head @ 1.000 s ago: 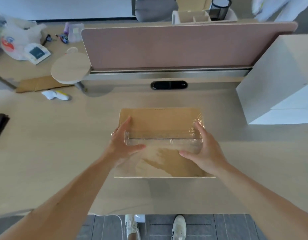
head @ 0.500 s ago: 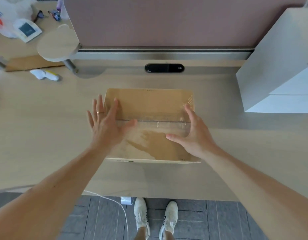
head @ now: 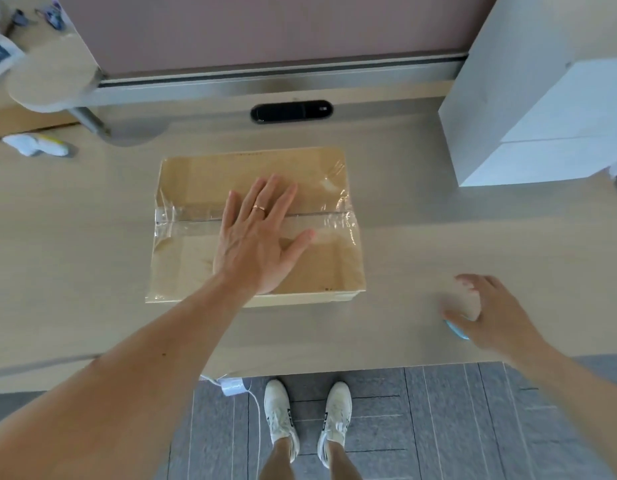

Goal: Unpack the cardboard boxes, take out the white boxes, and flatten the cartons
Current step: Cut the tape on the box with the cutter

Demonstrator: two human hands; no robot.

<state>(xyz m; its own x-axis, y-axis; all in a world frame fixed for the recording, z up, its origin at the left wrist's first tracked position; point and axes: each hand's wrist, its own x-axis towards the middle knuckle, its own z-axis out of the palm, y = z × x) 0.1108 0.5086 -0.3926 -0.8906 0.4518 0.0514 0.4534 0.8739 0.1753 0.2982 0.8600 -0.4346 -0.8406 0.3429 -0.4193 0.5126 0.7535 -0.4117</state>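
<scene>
1. The table point(head: 75, 237) lies under both hands and runs past them on either side; beyond its near edge is a grey tiled floor point(head: 438, 427).
2. A pink partition point(head: 265, 29) stands along the table's far edge, well beyond the left hand's fingertips.
3. The white boxes point(head: 542, 98) are stacked on the table far beyond the right hand, well apart from it.
4. The cardboard box point(head: 203, 174) sits closed on the table, directly under the left hand and to the left of the right hand.
5. The left hand point(head: 255, 244) lies flat on the box top, palm down, with straight fingers spread across the middle seam.
6. The right hand point(head: 497, 317) is blurred and well apart from the left, over the table beside the box. Its fingers are loosely bent and clasp nothing that I can see.
7. A round wooden shelf point(head: 47, 77) on a metal arm stands far to the left of the left hand.
8. Clear tape point(head: 334, 221) runs along the seam, passing under the left hand's fingers.
9. White shoes point(head: 279, 410) stand on the floor, nearer than both hands.
10. A black oval slot point(head: 291, 111) sits in the table beyond the left hand.
11. A small light-blue thing point(head: 457, 330) lies under the right hand's thumb side; whether they touch, I cannot tell.
12. A ring point(head: 259, 209) is on one left finger.
</scene>
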